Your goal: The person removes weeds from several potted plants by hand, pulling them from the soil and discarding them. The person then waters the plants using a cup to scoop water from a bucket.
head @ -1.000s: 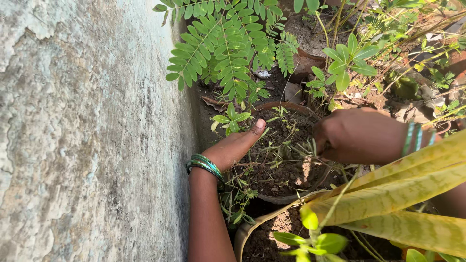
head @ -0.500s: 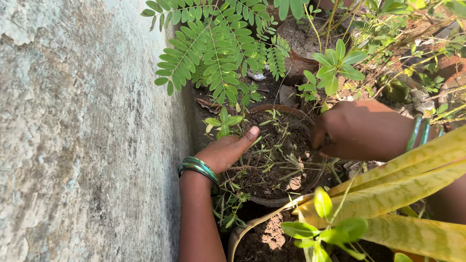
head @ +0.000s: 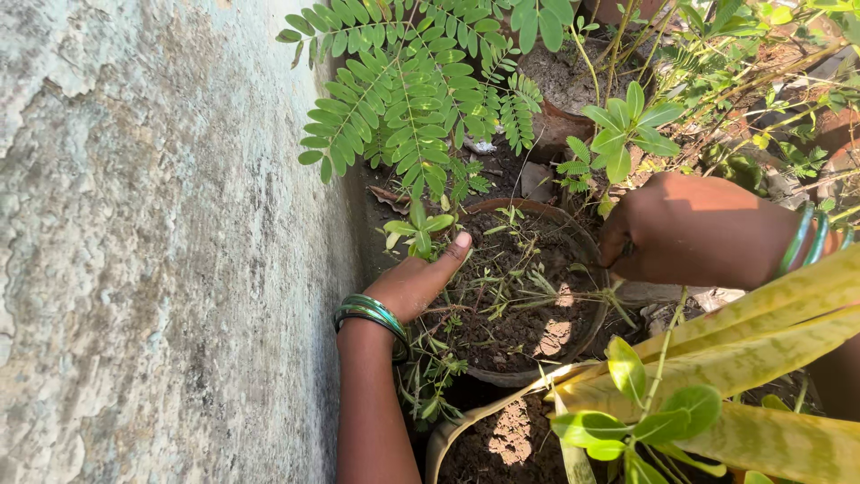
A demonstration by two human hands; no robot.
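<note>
**A:** What sits between the two hands?

**B:** A round clay pot [head: 587,333] filled with dark soil, thin sprouts and dry stems. It lies between the hands, each one at its rim on opposite sides.

**A:** How is the left hand placed?

**B:** The left hand [head: 417,280] rests flat against the pot's near-left rim, fingers held together and stretched out, thumb tip pointing up along the edge. It grips nothing that can be seen. Green bangles [head: 372,314] circle that wrist.

**A:** And the right?

**B:** The right hand [head: 694,229] is curled over the pot's far-right rim, fingers bent downward. Whether they clasp the rim or only press on it is hidden by the hand itself, so I cannot tell.

**A:** What surrounds them?

**B:** Beyond the left hand stands a rough grey concrete wall [head: 161,242]. Above both hands hangs a feathery green plant [head: 403,99]. Below the right hand, long yellow-green leaves [head: 761,332] cross the view, and below the pot is another pot [head: 439,444] of brown soil.
</note>
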